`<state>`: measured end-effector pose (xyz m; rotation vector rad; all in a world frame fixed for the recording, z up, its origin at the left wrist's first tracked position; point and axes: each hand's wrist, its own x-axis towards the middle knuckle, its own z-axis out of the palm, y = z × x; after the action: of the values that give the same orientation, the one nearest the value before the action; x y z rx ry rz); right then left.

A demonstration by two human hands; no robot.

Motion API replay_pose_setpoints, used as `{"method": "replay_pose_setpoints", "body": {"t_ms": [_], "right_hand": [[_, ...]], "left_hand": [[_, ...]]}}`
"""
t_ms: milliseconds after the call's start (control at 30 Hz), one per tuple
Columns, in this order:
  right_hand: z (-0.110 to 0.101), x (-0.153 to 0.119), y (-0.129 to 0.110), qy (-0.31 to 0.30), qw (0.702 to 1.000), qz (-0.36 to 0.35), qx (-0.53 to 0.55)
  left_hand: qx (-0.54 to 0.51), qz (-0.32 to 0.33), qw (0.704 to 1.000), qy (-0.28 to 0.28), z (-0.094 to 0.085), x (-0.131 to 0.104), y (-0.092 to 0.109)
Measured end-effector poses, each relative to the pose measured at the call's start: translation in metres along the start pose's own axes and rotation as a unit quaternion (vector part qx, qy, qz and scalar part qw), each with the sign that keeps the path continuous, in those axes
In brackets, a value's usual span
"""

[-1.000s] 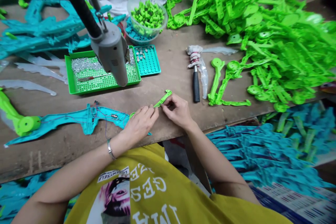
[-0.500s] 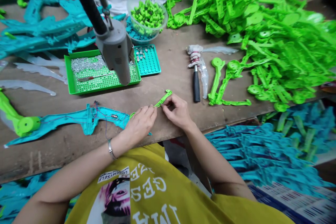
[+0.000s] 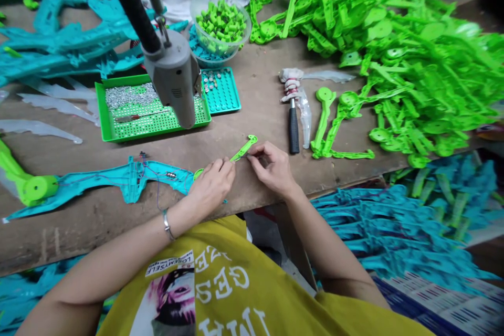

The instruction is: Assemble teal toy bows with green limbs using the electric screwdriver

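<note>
Right hand (image 3: 273, 169) has eased back — green strip (image 3: 244, 148) slim, round-tipped.

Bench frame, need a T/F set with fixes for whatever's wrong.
1. The left hand covers one end of the long turquoise plastic part. True.
2. The right hand grips the black-handled hammer. False: the hammer lies on the brown bench, out of both hands.
3. The silver bracelet is on the right wrist. False: it is on the left.
4. The rectangular green perforated tray holds small silvery pieces. True.
5. The clear round tub holds small blue pieces only. False: its pieces are mostly green.
</note>
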<state>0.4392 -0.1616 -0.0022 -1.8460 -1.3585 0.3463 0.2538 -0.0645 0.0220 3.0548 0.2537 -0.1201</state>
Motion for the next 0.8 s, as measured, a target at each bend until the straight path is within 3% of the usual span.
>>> {"method": "replay_pose_setpoints", "body": {"t_ms": [200,500,800], "right_hand": [[0.007,0.004,0.002,0.030,0.999,-0.012,-0.009],[0.015,0.003,0.002,0.086,0.993,0.046,0.067],[0.014,0.003,0.002,0.074,0.997,0.004,-0.031]], "left_hand": [[-0.002,-0.001,1.000,0.006,0.002,0.000,0.001],[-0.003,-0.005,1.000,0.007,0.003,-0.001,0.001],[0.000,-0.005,1.000,0.009,0.002,-0.001,0.000]]}}
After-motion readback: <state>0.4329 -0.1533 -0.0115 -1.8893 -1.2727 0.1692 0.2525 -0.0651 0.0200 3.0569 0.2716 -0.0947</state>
